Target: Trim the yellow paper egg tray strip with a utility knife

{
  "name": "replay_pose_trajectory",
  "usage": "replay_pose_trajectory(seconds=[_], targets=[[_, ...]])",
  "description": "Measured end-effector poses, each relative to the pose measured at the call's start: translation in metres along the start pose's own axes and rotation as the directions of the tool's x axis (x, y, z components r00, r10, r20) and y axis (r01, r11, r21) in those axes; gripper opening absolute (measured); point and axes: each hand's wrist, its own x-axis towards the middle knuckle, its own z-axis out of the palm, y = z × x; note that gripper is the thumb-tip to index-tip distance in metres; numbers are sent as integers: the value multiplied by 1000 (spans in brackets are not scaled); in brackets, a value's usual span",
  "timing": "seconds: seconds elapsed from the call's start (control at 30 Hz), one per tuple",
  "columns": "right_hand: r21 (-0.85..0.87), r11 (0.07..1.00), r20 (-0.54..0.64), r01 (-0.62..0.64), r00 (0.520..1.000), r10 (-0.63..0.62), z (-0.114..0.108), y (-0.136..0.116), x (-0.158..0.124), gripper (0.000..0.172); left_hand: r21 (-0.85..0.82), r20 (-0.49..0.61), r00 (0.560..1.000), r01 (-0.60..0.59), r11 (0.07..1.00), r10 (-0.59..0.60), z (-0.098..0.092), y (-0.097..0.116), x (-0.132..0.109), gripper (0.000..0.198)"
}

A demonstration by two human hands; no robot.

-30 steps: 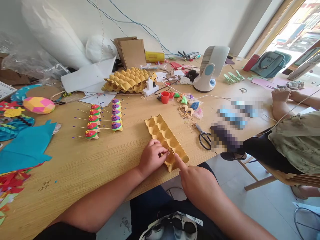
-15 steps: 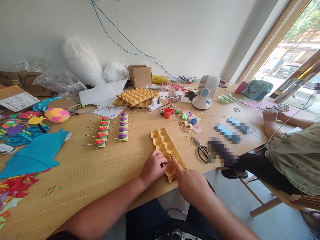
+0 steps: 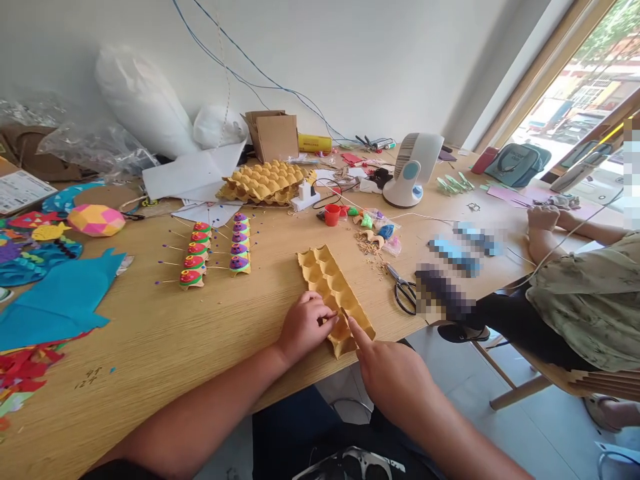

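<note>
The yellow moulded-pulp egg-tray strip (image 3: 334,293), two rows of open cups, lies at a slant on the pale wood-grain tabletop (image 3: 250,327), its near end by the front edge. It should be light and rough enough not to slip, fairly stiff along its ribs but easy to crush or tear at the thin cup walls, so the best hold is probably low on the long side edges, with only gentle pressure. The left hand (image 3: 306,328) rests over the strip's left side, thumb and forefinger nearly meeting above a cup; whether that grip pinches the pulp cannot be told. The right hand (image 3: 393,373) has its forefinger stretched onto the strip and its other fingers curled; a thin dark line at the fingertip is too small to identify, so what this grip holds is unclear. Left of the strip stand a row of red-and-green painted cup figures (image 3: 193,259) and a row of purple ones (image 3: 240,245); black-handled metal scissors (image 3: 397,279) lie nearer the right edge. A white-and-blue fan (image 3: 414,167) stands toward the back, below a plain pale wall (image 3: 350,60), and a co-worker's hands (image 3: 543,220) rest by the right edge, near a bright window (image 3: 585,87).
</note>
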Motion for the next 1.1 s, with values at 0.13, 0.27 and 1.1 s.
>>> replay_pose_trajectory(seconds=[0.13, 0.27, 1.1], targets=[[-2, 1000, -21, 6, 1000, -7, 4, 2, 2, 61, 2, -8, 1000, -1, 1000, 1, 0, -1, 0, 17], [9, 1000, -34, 5, 999, -5, 3, 0, 5, 62, 8, -8, 1000, -8, 1000, 8, 0, -3, 0, 19], [-89, 996, 5, 24, 1000, -23, 7, -3, -1, 69, 49, -14, 1000, -20, 999, 21, -3, 0, -3, 20]])
